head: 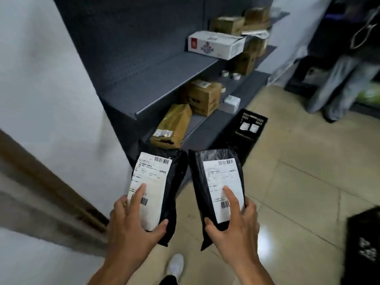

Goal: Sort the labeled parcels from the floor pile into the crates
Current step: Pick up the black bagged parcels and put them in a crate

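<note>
**A:** Start closest in. What are the hands doing?

**B:** Above a white shoe (175,264), the left hand (131,221) grips the near end of a black plastic mailer bag with a white printed label, the left parcel (177,177). The thumb hooks round its right edge and the forefinger lies straight on the label. The right hand (234,225) holds a second black labelled mailer, the right parcel (197,182), in the same way, with the thumb on its left edge and the forefinger on the print.

**A:** So neither is in a crate yet?

**B:** No. Both hang side by side over the beige tiled floor (292,182), close together but apart, labels up. My guess is that the labels are being read.

**A:** How do they lie?

**B:** Each long axis runs straight away from the person, with the gripped end nearest.

**A:** And the crates?

**B:** One black plastic crate (364,243), the near crate, is cut off at the right edge, just to the right of the right hand. A black slatted plastic crate (262,122), the far crate, stands ahead and to the right, beyond the right parcel's far end. It sits at the foot of the grey metal shelving (164,79).

**A:** Which hand is better placed?

**B:** The right hand is nearer both crates. I judge that the left parcel would have to cross over. The print is too blurred to say which crate suits which parcel, and the floor pile is out of view.
</note>
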A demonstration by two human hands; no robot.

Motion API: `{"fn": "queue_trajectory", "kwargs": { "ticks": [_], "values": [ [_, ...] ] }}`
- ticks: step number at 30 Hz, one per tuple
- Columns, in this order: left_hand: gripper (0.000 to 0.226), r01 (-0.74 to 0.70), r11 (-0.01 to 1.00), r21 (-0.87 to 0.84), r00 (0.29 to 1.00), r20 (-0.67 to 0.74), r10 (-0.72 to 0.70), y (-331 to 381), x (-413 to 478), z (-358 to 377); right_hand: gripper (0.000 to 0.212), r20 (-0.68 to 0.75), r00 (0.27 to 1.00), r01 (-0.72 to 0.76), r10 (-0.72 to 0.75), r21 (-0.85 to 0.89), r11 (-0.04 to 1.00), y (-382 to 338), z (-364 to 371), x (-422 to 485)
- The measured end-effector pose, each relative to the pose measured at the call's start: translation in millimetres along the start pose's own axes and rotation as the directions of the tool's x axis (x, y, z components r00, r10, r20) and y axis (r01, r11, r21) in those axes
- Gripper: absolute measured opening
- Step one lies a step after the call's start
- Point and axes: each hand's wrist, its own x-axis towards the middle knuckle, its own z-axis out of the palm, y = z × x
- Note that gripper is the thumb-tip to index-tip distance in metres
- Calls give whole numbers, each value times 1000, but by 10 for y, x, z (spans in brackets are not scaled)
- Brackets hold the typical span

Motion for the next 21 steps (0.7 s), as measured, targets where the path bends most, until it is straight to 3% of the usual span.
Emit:
{"fn": "queue_trajectory", "kwargs": {
  "ticks": [6,16,21],
  "values": [
    [110,-72,996,-52,986,146,79,172,952,539,92,-32,975,-223,221,-57,973,273,0,775],
    [106,-121,984,-128,934,321,156,720,2231,1400,92,-108,900,-432,423,-78,899,774,-71,1509],
    [105,-210,965,-158,894,369,254,1428,2547,2090,86,-147,821,-537,552,132,833,1505,-300,1905]
  ]
}}
